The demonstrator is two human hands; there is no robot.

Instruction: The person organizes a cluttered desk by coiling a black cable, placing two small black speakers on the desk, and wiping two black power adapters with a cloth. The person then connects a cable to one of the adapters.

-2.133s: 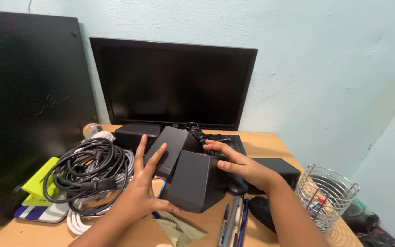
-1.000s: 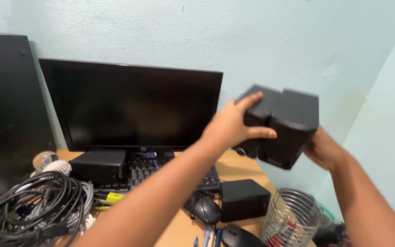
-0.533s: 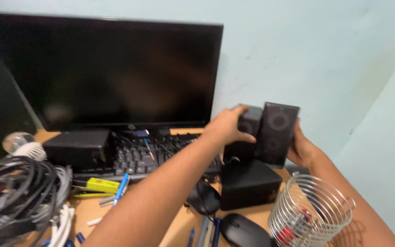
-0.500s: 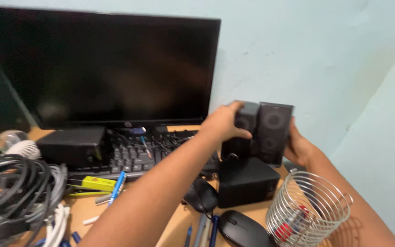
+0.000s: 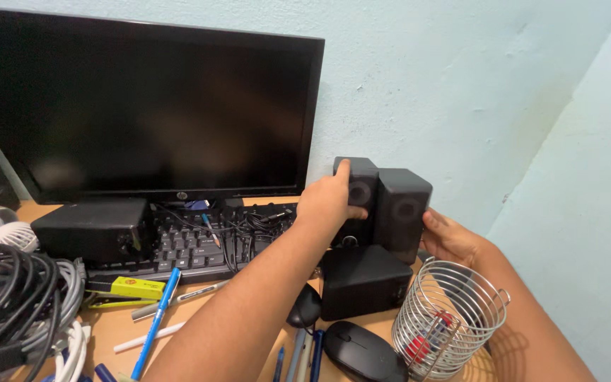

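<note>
Two small black speakers stand upright side by side at the back right of the desk, next to the monitor's right edge. My left hand point(image 5: 328, 201) grips the left speaker point(image 5: 359, 194) from the front and top. My right hand point(image 5: 450, 239) is pressed against the right side of the right speaker point(image 5: 403, 212). Both speakers sit just behind a larger black box speaker point(image 5: 362, 283).
A black monitor point(image 5: 143, 106) fills the back. A keyboard point(image 5: 199, 244) with tangled cables lies under it, with a black box point(image 5: 93, 228) at its left. A wire basket point(image 5: 447, 322), two mice point(image 5: 362, 350), pens and a cable bundle point(image 5: 8, 304) crowd the front.
The two speakers were lifted from the middle of the desk, carried right through the air, and lowered beside the monitor; they now rest behind the black box speaker.
</note>
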